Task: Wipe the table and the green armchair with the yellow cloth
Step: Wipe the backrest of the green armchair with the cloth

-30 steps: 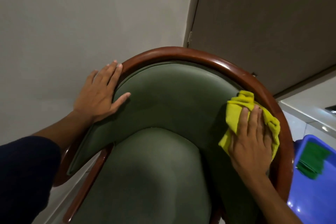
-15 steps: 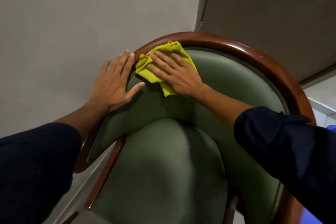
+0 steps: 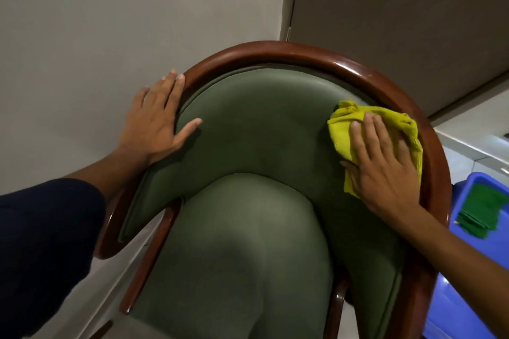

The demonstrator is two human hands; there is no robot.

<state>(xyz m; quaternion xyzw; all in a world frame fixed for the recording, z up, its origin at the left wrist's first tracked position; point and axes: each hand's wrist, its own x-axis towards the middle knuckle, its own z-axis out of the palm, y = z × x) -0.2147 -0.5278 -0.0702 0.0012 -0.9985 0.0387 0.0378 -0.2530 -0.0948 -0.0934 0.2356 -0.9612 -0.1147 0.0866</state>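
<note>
A dark sleeve [image 3: 46, 250] enters at lower left. The left hand [image 3: 154, 121] lies flat on the wooden rim [image 3: 289, 49] of the armchair [image 3: 248, 242], fingers spread and gripping nothing, thumb on the green backrest. Across the curved back, the right hand [image 3: 382, 162] presses the bunched cloth [image 3: 355, 121] against the padding just inside the rim, fingers extended flat over it. At far right a blue bin [image 3: 468, 297] holds a green cloth [image 3: 487, 212].
</note>
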